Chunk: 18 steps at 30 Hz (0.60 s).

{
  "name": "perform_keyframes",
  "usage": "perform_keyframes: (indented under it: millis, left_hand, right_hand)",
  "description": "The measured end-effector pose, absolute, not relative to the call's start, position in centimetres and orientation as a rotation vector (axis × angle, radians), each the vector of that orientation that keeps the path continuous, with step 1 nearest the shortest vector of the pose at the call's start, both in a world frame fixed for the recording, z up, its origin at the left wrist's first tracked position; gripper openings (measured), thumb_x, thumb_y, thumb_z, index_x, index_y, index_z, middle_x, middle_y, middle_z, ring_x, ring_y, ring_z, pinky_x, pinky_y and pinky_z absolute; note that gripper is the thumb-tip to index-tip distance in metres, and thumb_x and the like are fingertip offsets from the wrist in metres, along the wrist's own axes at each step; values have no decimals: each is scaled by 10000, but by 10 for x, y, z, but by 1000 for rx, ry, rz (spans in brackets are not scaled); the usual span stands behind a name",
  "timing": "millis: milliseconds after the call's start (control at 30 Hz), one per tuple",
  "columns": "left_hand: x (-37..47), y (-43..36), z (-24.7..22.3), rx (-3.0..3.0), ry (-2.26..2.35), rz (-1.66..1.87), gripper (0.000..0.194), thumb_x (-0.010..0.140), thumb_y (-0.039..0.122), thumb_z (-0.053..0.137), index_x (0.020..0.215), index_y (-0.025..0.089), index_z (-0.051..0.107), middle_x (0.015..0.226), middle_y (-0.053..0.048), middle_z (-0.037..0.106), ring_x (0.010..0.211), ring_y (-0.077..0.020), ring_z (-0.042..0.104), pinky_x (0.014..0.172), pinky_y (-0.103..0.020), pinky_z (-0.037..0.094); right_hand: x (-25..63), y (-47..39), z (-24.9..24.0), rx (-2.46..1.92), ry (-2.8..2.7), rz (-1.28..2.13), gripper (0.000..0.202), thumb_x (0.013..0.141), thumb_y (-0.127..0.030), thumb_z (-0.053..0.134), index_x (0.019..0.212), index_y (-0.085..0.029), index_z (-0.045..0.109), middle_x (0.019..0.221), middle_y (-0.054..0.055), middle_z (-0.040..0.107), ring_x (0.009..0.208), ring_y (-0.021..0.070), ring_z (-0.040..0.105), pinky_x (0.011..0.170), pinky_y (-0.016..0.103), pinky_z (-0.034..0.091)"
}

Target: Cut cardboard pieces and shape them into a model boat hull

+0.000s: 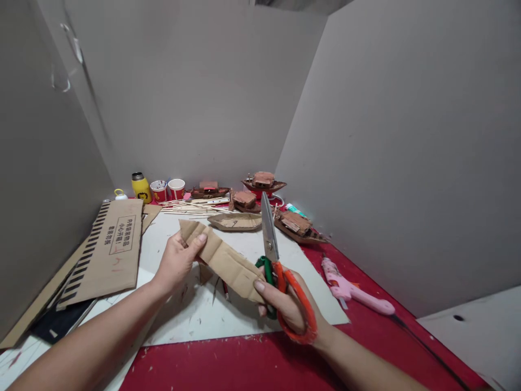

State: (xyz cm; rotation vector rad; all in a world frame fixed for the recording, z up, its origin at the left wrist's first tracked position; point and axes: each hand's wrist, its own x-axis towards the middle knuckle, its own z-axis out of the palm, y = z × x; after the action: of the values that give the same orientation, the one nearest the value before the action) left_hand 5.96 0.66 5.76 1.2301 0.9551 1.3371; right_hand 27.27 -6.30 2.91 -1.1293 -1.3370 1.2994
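A creased strip of brown cardboard (230, 263) slants between my two hands above the white sheet. My left hand (179, 262) pinches its upper left end between thumb and fingers. At the lower right end, my right hand (291, 304) holds the strip with its thumb and fingertips. The same hand has the scissors (269, 233) in it, with one orange and one green handle; their blades look closed and point up. Behind the strip lies a flat-bottomed cardboard boat hull (236, 221).
Brown model boats (297, 224) stand at the back, near thin wooden sticks (195, 207), red paper cups (176, 189) and a yellow bottle (140, 188). A pink glue gun (358, 293) with a cord lies right. Printed cardboard (106, 250) lies left on the red table (195, 366).
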Motion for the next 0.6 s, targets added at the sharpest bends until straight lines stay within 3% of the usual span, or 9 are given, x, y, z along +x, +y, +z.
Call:
perform_keyframes:
  millis: [167, 300, 433, 600]
  left_hand:
    - [46, 16, 72, 1252, 905, 1439, 342, 716, 345, 785, 988, 155, 702, 995, -69, 736, 886, -198, 665, 764, -269, 521]
    - [35, 18, 86, 1258, 882, 1394, 297, 705, 311, 791, 943, 156, 703, 893, -53, 735, 799, -175, 665, 715, -265, 528]
    - [32, 13, 95, 1258, 823, 1244, 241, 726, 297, 776, 908, 153, 708, 849, -69, 730, 717, -174, 660, 645, -278, 529]
    - [31, 5, 101, 1322, 728, 1094, 231, 725, 285, 773, 912, 158, 729, 908, -104, 743, 764, -194, 671, 650, -273, 510]
  right_hand:
    - [287, -47, 34, -1308, -1610, 942, 370, 814, -560, 596, 730, -211, 507, 580, -29, 509, 490, 132, 479, 448, 244, 409]
    - [307, -23, 31, -1800, -2008, 355, 332, 866, -479, 499, 719, -194, 585, 685, 47, 652, 631, 191, 575, 557, 267, 393]
    - [321, -8, 21, -2011, -2084, 217, 292, 812, -426, 566, 762, -165, 687, 783, 142, 720, 716, 256, 648, 555, 281, 352]
    - [325, -9, 27, -2059, -2071, 158, 289, 789, -430, 620, 773, -157, 712, 813, 153, 735, 766, 288, 683, 585, 293, 408]
